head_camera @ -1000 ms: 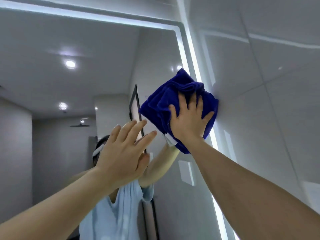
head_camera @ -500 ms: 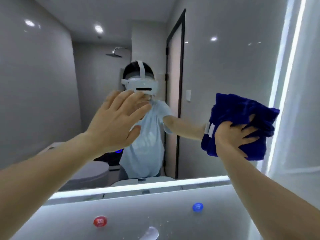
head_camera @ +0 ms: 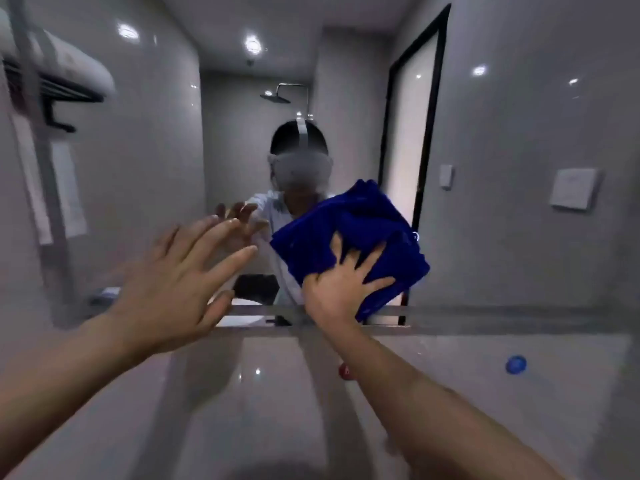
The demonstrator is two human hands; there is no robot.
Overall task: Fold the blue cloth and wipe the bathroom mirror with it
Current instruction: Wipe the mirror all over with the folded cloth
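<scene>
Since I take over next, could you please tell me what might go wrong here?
The bare left hand is spread right by the mirror and may smudge it. The right hand only presses on the bunched cloth, without gripping, so it may slip or unfold near the mirror's lower edge.

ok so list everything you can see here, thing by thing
cloth: one, blue, folded, against the mirror, low centre
mirror: one, on the wall, fills the upper view
blue dot: one, blue, on the tile below the mirror, right
red dot: one, red, same tile, partly hidden by the right forearm
towel rack: one, black, upper left
towel: one, white, on the rack
shower head: one, dark, reflected, top centre
door: one, black frame, reflected, right of centre
left hand: one, fingers spread, near the glass, holds nothing
right hand: one, fingers spread, presses the cloth
</scene>
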